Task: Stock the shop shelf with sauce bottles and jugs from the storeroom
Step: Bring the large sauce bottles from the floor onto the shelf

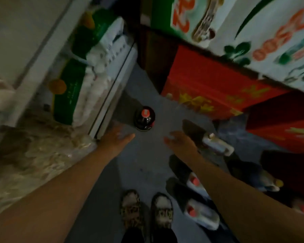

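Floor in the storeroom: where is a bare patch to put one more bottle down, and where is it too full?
Bare grey floor lies between the dark bottle, the shoes and the two hands. A narrower strip runs beyond the bottle toward the red boxes. The right side is crowded with jugs standing close together.

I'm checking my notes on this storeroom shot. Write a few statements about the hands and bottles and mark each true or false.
1. The left hand holds nothing. True.
2. The dark bottle with the red cap lies on its side. False: it stands upright on the floor.
3. The right hand grips the dark bottle. False: it is open and apart from it.
4. Red-capped bottles stand near the person's right arm. True.
5. Red cartons are stacked on the right. True.
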Demonstrator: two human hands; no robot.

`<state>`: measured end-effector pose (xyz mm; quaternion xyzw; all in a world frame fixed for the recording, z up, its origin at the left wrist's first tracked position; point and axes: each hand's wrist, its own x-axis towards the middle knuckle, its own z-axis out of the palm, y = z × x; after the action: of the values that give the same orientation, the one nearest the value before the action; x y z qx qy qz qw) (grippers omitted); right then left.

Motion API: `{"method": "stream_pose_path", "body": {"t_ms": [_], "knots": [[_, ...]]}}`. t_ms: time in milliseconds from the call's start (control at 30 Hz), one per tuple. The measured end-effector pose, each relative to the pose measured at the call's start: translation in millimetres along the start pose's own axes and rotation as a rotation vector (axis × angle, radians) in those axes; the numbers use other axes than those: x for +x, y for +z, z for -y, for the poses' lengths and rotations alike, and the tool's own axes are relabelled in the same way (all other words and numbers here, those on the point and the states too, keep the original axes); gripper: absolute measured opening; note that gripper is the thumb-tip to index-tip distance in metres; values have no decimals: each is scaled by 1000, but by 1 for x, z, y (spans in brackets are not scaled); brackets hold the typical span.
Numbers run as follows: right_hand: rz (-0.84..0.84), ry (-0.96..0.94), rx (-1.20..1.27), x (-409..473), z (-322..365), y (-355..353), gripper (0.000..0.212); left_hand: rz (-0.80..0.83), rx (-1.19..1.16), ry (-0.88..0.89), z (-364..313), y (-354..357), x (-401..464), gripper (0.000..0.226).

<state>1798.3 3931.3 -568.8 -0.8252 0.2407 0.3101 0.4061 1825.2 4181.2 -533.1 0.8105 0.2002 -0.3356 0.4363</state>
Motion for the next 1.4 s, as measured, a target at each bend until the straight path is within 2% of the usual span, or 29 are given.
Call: {"method": "stream_pose_path", "body": {"t_ms": [67,167,200,300,333,467,600,667,767,833,900,967,1100,1167,1233,1333,1400], "knots": [[-14,14,8,29,-19,21,45,24,23,-22,23,16,31,101],[9,10,40,62,-32,42,50,59,28,-30,44,31,75,126],[26,12,64,72,-35,46,52,72,-2,-13,44,34,84,124],[44,14,123,106,-44,65,56,77,-72,33,45,47,121,98],[40,18,166,116,-47,71,57,91,-78,59,45,49,134,97],[50,15,251,146,-44,83,67,161,-44,153,36,54,168,118],[93,5,295,161,-43,89,72,178,-73,183,33,61,189,102],[115,-22,324,164,-43,91,70,204,-89,171,33,60,195,108],[129,-71,371,169,-41,91,65,237,-63,157,33,56,199,127],[151,-96,405,170,-38,92,71,245,-69,160,35,56,202,117],[183,-92,429,170,-37,94,79,220,-76,203,35,58,203,94],[177,-85,416,172,-37,94,69,203,-87,224,33,59,202,79],[133,-123,333,171,-29,92,53,227,-133,230,32,57,197,99],[148,-118,344,162,-16,90,47,261,-184,228,32,55,191,86],[164,-103,384,158,-11,89,55,278,-264,175,33,54,182,73],[176,-64,384,141,-9,82,22,289,-346,91,39,54,158,64],[187,-32,383,123,-11,77,28,292,-382,51,44,56,137,56]]}}
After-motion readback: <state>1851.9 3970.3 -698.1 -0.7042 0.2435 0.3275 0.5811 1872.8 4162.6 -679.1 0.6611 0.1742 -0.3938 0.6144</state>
